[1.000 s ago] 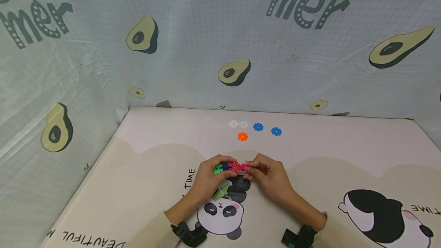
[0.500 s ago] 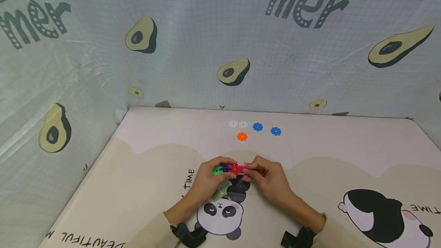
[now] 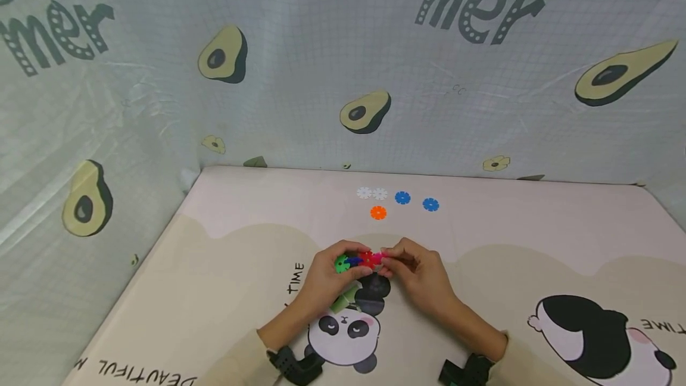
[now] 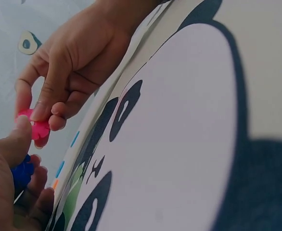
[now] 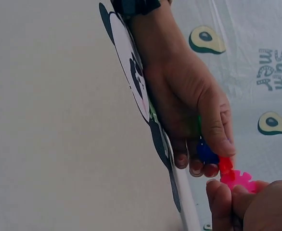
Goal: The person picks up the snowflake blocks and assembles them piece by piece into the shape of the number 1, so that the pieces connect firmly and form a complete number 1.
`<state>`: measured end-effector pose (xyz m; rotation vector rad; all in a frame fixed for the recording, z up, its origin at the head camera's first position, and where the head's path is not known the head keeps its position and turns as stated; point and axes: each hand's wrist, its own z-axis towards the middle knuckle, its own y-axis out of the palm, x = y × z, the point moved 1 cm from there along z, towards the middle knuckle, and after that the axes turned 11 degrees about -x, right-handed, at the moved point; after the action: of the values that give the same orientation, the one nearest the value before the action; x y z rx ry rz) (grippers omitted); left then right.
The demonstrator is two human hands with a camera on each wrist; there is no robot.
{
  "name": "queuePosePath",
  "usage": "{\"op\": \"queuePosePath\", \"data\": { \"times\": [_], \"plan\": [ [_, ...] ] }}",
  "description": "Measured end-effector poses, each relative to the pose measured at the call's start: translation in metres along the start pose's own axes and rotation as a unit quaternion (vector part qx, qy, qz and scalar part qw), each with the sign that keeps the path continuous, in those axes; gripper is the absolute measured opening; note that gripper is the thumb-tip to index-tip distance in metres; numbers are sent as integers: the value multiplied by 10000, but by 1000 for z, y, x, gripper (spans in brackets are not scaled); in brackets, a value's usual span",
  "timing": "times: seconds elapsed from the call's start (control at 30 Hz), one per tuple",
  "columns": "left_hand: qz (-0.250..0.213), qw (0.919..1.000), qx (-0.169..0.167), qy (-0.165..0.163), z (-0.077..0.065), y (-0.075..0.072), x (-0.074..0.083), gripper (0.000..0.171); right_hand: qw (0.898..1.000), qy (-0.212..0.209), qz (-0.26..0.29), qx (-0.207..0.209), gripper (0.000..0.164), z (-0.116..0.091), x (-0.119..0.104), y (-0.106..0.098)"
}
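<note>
My left hand [image 3: 326, 274] grips a short chain of notched plastic snowflake discs between thumb and fingers. Green [image 3: 341, 264], blue [image 3: 354, 261] and red [image 3: 367, 260] discs run from left to right in it. At the red end, thumb and forefinger of my right hand [image 3: 424, 273] pinch a pink snowflake disc [image 5: 241, 179]. In the right wrist view the pink disc meets the red disc [image 5: 225, 164] edge to edge, at an angle. How deep their notches sit is hidden by fingertips. Both hands are held above the table, close together.
Beyond the hands, two white discs [image 3: 372, 193], an orange disc [image 3: 378, 212] and two blue discs [image 3: 402, 198] lie flat on the printed table cover [image 3: 241, 290]. A hanging avocado-print sheet [image 3: 295, 76] stands behind the table's far edge.
Both hands stay nearly in place, keeping their holds. The chain has turned slightly, so the blue disc shows more of its face. The loose discs have not moved.
</note>
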<state>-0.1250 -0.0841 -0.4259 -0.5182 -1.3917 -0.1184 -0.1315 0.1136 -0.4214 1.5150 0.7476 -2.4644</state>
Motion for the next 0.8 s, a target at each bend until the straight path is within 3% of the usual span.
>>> {"op": "queuePosePath", "data": {
  "times": [0.33, 0.4, 0.57, 0.8],
  "plan": [
    [447, 9982, 264, 287, 1, 0, 4, 38, 9985, 533, 72, 44, 18, 1, 0, -1],
    [533, 9972, 296, 436, 2, 0, -1, 39, 9983, 575, 120, 2, 17, 2, 0, -1],
    [805, 9921, 341, 904, 2, -1, -2, 39, 9984, 522, 218, -71, 15, 2, 0, 0],
    [1065, 9857, 336, 1262, 3, -1, -2, 39, 9981, 474, 319, -226, 14, 2, 0, 2]
  ]
}}
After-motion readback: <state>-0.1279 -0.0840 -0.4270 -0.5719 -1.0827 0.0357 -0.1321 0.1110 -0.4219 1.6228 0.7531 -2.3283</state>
